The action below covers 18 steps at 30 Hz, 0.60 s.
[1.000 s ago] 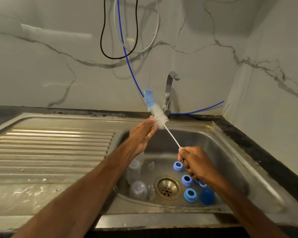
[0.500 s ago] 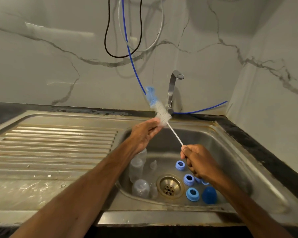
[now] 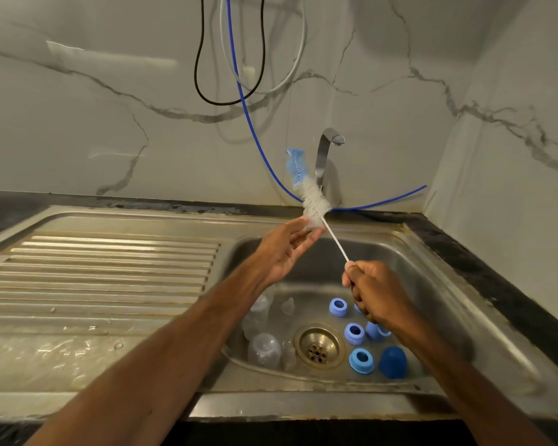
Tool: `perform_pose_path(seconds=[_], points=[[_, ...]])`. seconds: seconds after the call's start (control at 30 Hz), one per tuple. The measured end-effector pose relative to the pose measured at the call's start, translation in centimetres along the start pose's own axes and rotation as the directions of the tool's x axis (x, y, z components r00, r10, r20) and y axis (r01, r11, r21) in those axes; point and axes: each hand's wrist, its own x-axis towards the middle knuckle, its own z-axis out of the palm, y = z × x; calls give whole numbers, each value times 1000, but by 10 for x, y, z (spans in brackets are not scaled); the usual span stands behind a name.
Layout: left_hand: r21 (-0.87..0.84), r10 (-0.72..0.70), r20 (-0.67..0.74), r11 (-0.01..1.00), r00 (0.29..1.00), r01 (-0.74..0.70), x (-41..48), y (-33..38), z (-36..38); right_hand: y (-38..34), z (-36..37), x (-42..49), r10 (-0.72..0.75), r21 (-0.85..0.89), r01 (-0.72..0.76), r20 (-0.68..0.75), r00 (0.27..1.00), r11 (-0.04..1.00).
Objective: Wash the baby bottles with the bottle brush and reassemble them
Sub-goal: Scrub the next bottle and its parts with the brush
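With the right hand [image 3: 372, 294] gripping the brush [image 3: 313, 201] by its wire above the drain [image 3: 319, 346] and the straight-fingered left hand [image 3: 284, 252] touching the bristles, clear them gently, then take a bottle [image 3: 264, 347] left of the drain.

we see dim, warm light, glare on the wet drainboard [image 3: 87, 346], soft shadows behind the tap [image 3: 324, 156], wide-angle bending at edges.

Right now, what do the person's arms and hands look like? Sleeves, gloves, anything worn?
Both forearms are bare as far as the frame shows: no sleeve or cuff on the left forearm or right forearm. The left hand and right hand wear no gloves; no watch, ring or band is visible.
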Motion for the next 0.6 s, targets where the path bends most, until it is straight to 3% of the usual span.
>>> perform_pose_path(seconds=[0.33, 0.5, 0.6], points=[[125, 83, -93, 990, 992, -71, 6, 12, -19, 1, -3, -11, 47, 76, -55, 101, 994, 996], [187, -3, 38, 982, 999, -4, 0, 10, -14, -2, -2, -4, -1, 29, 0, 39, 999, 1000], [159, 26, 0, 987, 1000, -26, 1, 15, -15, 1, -2, -3, -13, 9, 12, 40, 999, 1000]])
